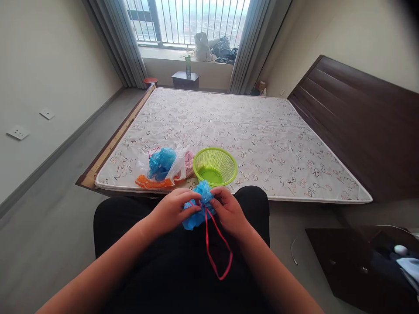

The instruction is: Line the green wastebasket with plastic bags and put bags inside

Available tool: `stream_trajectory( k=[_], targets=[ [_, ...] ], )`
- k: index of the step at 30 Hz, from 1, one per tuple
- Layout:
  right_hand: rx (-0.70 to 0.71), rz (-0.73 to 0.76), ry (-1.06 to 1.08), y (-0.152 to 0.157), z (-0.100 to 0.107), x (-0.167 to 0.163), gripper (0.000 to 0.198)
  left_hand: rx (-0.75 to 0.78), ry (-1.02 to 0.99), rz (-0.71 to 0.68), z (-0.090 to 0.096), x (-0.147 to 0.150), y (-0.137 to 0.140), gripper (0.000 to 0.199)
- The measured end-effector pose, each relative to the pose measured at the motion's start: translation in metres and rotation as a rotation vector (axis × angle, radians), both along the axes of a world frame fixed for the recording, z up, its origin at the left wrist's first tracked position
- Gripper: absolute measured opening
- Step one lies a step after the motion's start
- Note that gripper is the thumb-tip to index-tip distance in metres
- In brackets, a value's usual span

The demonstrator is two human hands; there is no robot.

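Observation:
Above my lap, a crumpled blue plastic bag (193,221) with a gathered neck is held between both hands. A red drawstring (225,244) hangs from the neck in a long loop. My left hand (175,208) pinches the bag from the left, thumb and fingers close to the gathered part. From the other side, my right hand (228,210) grips the neck with its fingertips bent in. Just beyond my hands, a green plastic basket (231,168) stands on the mattress. Whatever lies inside the blue bag cannot be made out.
The mattress (262,131) spreads out before my knees. Left of the basket lie a white plastic bag (178,162), another blue bag (162,162), an orange bag (153,182) and pink cloth (189,162). A dark board (340,257) is at the lower right.

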State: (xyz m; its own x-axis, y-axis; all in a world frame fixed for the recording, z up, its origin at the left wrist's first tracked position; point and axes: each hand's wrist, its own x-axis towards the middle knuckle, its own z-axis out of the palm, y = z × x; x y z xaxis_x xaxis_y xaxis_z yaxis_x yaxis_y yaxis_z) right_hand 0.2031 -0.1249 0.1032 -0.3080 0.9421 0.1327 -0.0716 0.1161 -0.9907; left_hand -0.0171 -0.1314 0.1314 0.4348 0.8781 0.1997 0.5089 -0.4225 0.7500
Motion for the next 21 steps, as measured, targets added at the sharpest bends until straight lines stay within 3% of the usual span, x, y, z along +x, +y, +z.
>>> stream_trajectory(
  k=[3, 5, 8, 10, 12, 14, 17, 21],
  targets=[
    [-0.028, -0.077, 0.048, 0.000, -0.001, -0.001, 0.021, -0.068, 0.101, -0.143, -0.003, 0.003, 0.001, 0.009],
    [-0.081, -0.102, 0.102, 0.001, -0.004, 0.001, 0.022, -0.073, 0.079, -0.157, -0.009, 0.005, -0.003, 0.009],
    [-0.117, -0.081, 0.129, 0.001, -0.009, 0.001, 0.023, -0.033, -0.106, -0.042, -0.018, 0.008, -0.010, 0.010],
    [-0.117, -0.045, 0.108, 0.000, -0.010, -0.001, 0.023, -0.032, -0.181, 0.013, -0.024, 0.011, -0.014, 0.027],
    [-0.136, -0.020, 0.126, -0.002, -0.010, -0.004, 0.022, -0.079, -0.145, 0.001, -0.028, 0.012, -0.015, 0.031],
    [-0.177, -0.029, 0.180, -0.002, -0.009, -0.004, 0.022, -0.138, -0.080, -0.019, -0.029, 0.012, -0.015, 0.020],
    [-0.233, -0.105, 0.216, 0.005, -0.010, 0.001, 0.026, -0.206, -0.054, 0.019, -0.025, 0.007, -0.014, 0.017],
    [-0.280, -0.316, 0.216, 0.017, -0.017, 0.010, 0.033, -0.277, -0.112, 0.218, -0.018, -0.006, -0.012, 0.026]
  ],
)
